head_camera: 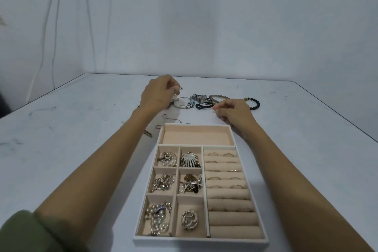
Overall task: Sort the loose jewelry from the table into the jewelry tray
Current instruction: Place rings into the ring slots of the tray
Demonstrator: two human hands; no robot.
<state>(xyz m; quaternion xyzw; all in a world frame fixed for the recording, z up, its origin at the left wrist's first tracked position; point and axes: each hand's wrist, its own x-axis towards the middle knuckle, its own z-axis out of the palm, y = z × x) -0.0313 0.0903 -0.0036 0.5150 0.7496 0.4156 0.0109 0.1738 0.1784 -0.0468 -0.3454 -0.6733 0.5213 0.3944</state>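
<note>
Left hand (158, 93) is up just above the far tabletop (81, 129), thumb and fingertips pinching a small pale metal drop piece (178, 92). The piece hangs from the pinch with its long axis roughly vertical, its lower end pointing down at a thin silver hoop bangle with charms (183, 103). It is too small to tell what type it is.

Likely very light, stiff, slick and delicate. A fingertip pinch at its top end looks right, with no squeezing.

Right hand (233, 114) is low over the tabletop, just past the tray's far right corner, fingers curled. Nothing shows in them, and I cannot tell if it pinches anything.

Loose pieces lie in a row running left-right, far of the tray:
- silver metal-band watch (198, 98)
- black cord loop (202, 104)
- pale beaded bangle (216, 97)
- dark round-bead bracelet (253, 103)

A thin fine-link chain (171, 118) lies near the tray's far left corner.

White-rimmed jewelry tray with beige velvet lining (200, 240) sits near, between the forearms, long axis near-far. It has small filled compartments on the left, ring rolls (225, 192) on the right and a wide far compartment (196, 135).
</note>
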